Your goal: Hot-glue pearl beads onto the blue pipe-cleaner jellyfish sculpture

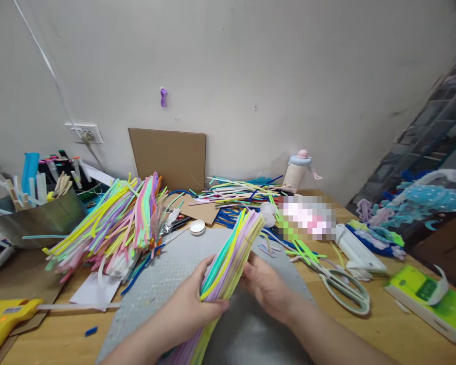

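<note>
A thick bundle of pipe cleaners (233, 253) in yellow, lilac and teal slants up between my hands, above the grey cutting mat (167, 274). My left hand (197, 296) is wrapped round the bundle, with its thumb lying across the front. On the other side, my right hand (264, 284) presses against the bundle's right edge; its fingers curl behind and are partly hidden. The lower end of the bundle runs out of view at the bottom.
At the left are a heap of pipe cleaners (110, 223), a metal pot (38, 223) and a yellow glue gun (7, 319). Scissors (342, 286) and a green box (433, 299) lie right. Behind stand a cardboard sheet (171, 157) and a bottle (297, 170).
</note>
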{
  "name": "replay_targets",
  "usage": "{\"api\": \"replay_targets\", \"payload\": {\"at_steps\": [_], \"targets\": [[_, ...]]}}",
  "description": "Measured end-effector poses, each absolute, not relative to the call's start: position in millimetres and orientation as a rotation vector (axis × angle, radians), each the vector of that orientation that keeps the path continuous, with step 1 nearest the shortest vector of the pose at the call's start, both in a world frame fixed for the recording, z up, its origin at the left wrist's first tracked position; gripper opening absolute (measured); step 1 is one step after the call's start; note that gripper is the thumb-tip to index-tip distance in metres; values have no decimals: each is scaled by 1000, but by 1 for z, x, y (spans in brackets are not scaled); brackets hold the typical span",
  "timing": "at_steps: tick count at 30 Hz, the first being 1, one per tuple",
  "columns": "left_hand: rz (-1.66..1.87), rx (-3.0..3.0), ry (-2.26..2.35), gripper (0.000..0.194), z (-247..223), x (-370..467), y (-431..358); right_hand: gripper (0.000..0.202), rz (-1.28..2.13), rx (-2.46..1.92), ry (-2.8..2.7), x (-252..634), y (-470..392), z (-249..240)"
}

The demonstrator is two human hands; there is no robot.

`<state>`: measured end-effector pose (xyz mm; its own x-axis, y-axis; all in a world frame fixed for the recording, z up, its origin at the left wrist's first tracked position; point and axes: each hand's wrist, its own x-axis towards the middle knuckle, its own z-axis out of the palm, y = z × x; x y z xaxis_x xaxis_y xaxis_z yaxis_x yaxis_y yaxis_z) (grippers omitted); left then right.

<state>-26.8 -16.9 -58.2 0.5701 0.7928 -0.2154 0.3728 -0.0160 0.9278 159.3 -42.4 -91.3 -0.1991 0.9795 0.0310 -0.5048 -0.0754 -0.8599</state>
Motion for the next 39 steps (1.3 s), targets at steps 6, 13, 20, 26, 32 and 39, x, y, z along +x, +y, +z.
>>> {"api": "replay_targets", "payload": {"at_steps": [6,13,20,26,32,39], "targets": [[476,1869,1041,79,-59,-31,-34,52,1698,-553,-656,161,-42,-92],[388,1960,1073,72,-56,-42,-29,22,1638,-661,-299,165,-39,-90],[543,2150,1128,20,-51,-46,-13,29,1318,-768,-169,189,-30,-71],[488,2109,1116,17,-53,-46,-8,24,1286,-745,-105,196,-26,-68],[425,2210,1070,24,-52,-50,-6,20,1309,-801,-140,202,-23,-74],[483,2247,1045,17,-45,-51,-9,26,1294,-816,-167,206,-20,-77]]}}
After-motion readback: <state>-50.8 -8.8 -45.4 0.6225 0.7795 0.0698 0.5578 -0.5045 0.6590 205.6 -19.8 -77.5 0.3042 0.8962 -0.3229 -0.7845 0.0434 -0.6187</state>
